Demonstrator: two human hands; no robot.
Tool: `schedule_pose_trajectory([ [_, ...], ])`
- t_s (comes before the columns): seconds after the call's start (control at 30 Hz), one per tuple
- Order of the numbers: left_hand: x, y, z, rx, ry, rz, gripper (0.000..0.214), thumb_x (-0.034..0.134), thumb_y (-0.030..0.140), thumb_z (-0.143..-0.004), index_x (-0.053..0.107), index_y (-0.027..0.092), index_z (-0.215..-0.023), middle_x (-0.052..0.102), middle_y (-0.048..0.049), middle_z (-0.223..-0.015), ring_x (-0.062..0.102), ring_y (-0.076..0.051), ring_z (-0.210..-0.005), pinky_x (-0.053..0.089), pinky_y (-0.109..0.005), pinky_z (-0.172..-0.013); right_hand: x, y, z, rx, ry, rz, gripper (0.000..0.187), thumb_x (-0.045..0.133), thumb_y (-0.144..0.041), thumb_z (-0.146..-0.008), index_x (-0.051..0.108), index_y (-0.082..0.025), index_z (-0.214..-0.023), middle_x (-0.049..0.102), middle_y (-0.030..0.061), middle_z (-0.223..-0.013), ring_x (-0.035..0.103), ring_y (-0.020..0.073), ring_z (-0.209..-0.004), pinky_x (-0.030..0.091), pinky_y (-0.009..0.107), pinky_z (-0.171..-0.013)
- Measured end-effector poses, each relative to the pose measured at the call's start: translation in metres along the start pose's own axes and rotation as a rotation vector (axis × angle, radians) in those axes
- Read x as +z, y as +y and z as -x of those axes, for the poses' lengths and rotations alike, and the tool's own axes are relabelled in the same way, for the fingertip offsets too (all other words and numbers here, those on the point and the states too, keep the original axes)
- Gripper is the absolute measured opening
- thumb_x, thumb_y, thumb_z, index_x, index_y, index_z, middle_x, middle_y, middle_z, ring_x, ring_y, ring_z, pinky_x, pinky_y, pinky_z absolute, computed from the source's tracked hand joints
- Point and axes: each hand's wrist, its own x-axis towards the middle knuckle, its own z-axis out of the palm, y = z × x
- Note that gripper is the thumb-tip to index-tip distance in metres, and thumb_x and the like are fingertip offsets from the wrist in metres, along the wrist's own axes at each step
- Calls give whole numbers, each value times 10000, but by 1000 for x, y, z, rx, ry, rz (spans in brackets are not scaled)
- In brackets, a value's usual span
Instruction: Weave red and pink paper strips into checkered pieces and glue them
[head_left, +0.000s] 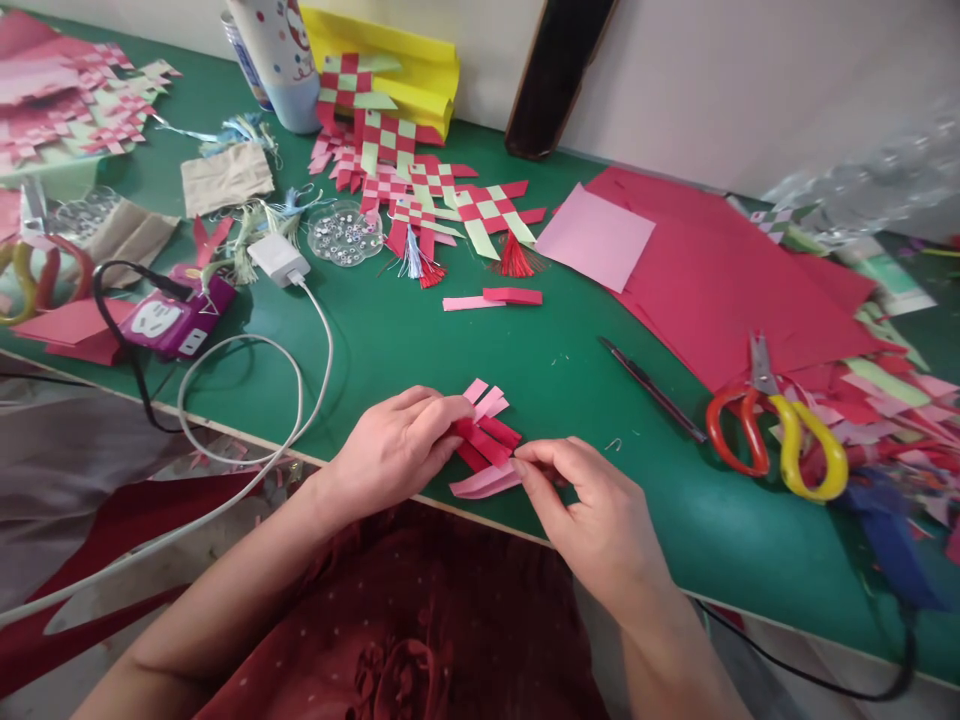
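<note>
Near the front edge of the green table, my left hand [401, 440] is closed on a bundle of red paper strips [487, 440]. Light pink strip ends [487, 398] fan out beyond its fingertips. My right hand [589, 500] pinches the end of a folded pink paper strip [484, 482] between thumb and forefinger, close against the red strips. How the strips cross under my left fingers is hidden. Ahead of my hands lie a loose pink strip [472, 303] and a red strip [514, 296], overlapping. Woven red-and-green paper fish [491, 212] with tassels lie farther back.
Scissors [765, 420], a dark pen [652, 388] and red paper sheets [720, 270] lie on the right, by a blue tool [892, 540]. On the left are a purple power adapter [180, 315], a looped white cable [300, 370], a bead tray [345, 234] and a cup [289, 70].
</note>
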Motion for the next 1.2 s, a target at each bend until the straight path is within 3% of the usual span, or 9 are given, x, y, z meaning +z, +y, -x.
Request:
schedule_pose_trajectory([
  [0.1, 0, -1, 0, 61, 8, -36, 138, 482, 153, -979, 544, 164, -1102, 686, -64, -966, 625, -188, -917, 539, -324, -807, -1, 3, 5, -8, -14, -1, 94, 564, -230, -942, 628, -225, -873, 680, -22, -797, 631, 124, -722, 482, 252, -684],
  [0.27, -1, 1, 0, 81, -80, -103, 173, 492, 127, -943, 645, 203, -972, 681, -52, -1027, 608, -215, -979, 528, -353, -847, -1, 7, 14, 4, -19, -14, 85, 561, -219, -946, 630, -228, -897, 684, -23, -823, 636, 122, -744, 480, 253, -704],
  [0.4, -4, 2, -1, 55, -122, -74, 131, 588, 248, -916, 662, 182, -1001, 682, -59, -1064, 608, -226, -1015, 524, -370, -898, 2, 11, 20, 7, -35, -42, 68, 561, -214, -950, 622, -230, -925, 683, -22, -851, 634, 119, -773, 482, 253, -728],
  [0.57, -6, 1, -3, 74, -167, -133, 209, 551, 370, -973, 663, 196, -1002, 690, -45, -1039, 621, -204, -1011, 523, -352, -898, 4, 12, 23, 6, -22, -71, 69, 561, -212, -951, 620, -228, -920, 686, -17, -855, 634, 127, -774, 485, 263, -731],
  [0.77, -5, 2, -5, 85, -145, -166, 191, 508, 303, -999, 668, 203, -974, 702, -19, -1017, 629, -183, -975, 525, -322, -874, 3, 10, 24, -22, 11, -80, 52, 576, -192, -942, 613, -229, -937, 696, -16, -869, 640, 130, -787, 493, 265, -747],
  [0.97, -5, -2, -3, 109, -130, -149, 177, 500, 268, -999, 665, 206, -996, 704, -28, -1023, 626, -187, -979, 528, -328, -869, 0, 0, 13, -112, 78, -52, 71, 582, -143, -929, 597, -211, -919, 683, -7, -824, 620, 134, -756, 491, 273, -731],
  [1.2, -4, -4, -1, 109, -114, -102, 147, 535, 261, -979, 663, 203, -1019, 699, -38, -1049, 631, -189, -993, 530, -332, -885, -20, -15, 4, -312, 79, -68, 156, 626, -59, -874, 599, -189, -957, 686, 15, -848, 595, 135, -785, 497, 281, -759],
])
